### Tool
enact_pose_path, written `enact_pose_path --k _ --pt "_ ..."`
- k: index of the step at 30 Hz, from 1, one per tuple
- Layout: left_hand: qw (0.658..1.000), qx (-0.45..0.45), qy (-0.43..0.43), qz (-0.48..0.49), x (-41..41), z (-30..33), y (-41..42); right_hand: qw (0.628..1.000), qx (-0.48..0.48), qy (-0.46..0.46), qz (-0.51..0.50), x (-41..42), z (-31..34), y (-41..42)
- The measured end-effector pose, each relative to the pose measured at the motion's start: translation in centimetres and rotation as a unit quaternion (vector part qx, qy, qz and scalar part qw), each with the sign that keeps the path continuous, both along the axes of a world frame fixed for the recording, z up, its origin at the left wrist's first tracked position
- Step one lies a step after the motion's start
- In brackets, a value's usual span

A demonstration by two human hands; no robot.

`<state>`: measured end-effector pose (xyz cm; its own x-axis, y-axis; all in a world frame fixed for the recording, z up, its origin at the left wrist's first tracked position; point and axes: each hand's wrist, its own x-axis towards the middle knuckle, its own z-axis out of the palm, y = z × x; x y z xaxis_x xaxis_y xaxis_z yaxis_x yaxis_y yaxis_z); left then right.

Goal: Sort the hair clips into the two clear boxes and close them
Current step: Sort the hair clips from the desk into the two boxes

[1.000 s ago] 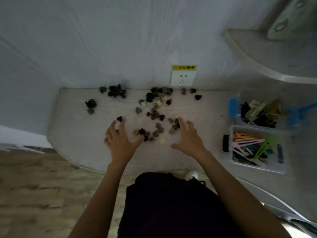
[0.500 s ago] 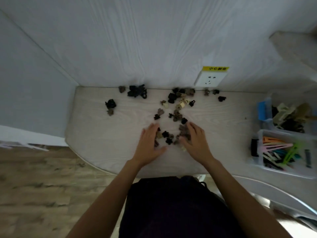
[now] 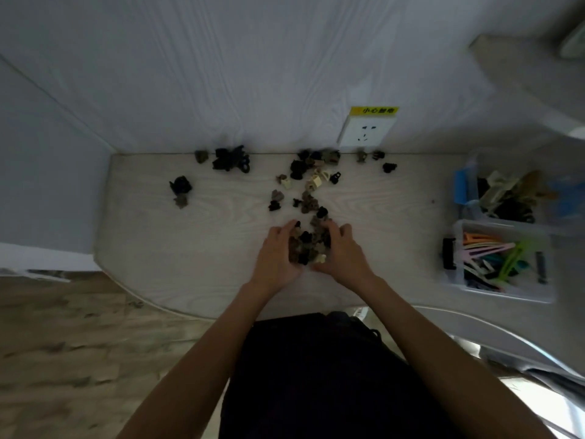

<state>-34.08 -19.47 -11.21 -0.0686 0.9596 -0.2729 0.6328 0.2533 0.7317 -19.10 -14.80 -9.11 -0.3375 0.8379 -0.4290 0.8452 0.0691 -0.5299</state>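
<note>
Near the worktop's (image 3: 152,236) left edge a black and a brown claw clip (image 3: 181,191) are left lying apart, outside the sweep. Along the back edge further small clips (image 3: 232,159) are scattered. Near the front edge, at the middle, a heap of small clips (image 3: 308,245) is cupped between both hands so that many can be taken at once: the left hand (image 3: 276,257) is curled round its left side, the right hand (image 3: 343,253) round its right, each grip holding clips. At the right edge two clear boxes stand lidless, the far box (image 3: 465,172) with claw clips, the near box (image 3: 506,294) with flat coloured clips, presumably kept close for a short carry.
</note>
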Motion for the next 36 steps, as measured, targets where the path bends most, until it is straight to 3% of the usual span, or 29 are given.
enact_pose_path --k 6,14,18,22,30,36 --pt "0.999 -0.020 -0.032 -0.016 1.6 1.2 1.3 0.996 -0.013 0.074 -0.042 0.4 0.3 0.4" --pt "0.997 -0.069 -0.020 -0.005 1.5 0.9 2.0 0.994 -0.019 0.097 -0.042 1.6 0.6 0.9" --pt "0.997 -0.056 -0.042 0.025 1.9 0.8 1.8 0.995 -0.014 0.082 -0.047 1.9 0.5 1.1" --pt "0.990 -0.025 -0.127 0.056 2.1 1.1 1.2 0.994 0.002 0.093 -0.054 2.3 0.5 1.3" --pt "0.984 0.009 -0.163 0.075 2.9 2.0 1.4 0.979 -0.016 0.170 -0.108 2.7 0.8 0.6" --pt "0.981 0.053 -0.178 0.052 5.7 3.5 2.5 0.939 -0.037 0.285 -0.189 5.5 1.9 0.7"
